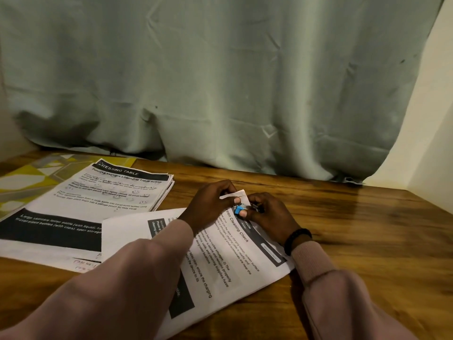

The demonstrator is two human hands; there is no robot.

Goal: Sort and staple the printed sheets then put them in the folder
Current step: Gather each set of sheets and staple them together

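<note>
mostly hidden, small blue stapler (239, 210) between both hands' fingers (236, 200)

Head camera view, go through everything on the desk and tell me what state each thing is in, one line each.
Sheets under the hands: flat, top corner lifted.
Blue stapler: at that corner, gripped.
Left hand: pinches the lifted corner.
Right hand: grips the stapler.
Paper stack: lying loose at left.
Yellow patterned folder: lying flat under the stack.
</note>
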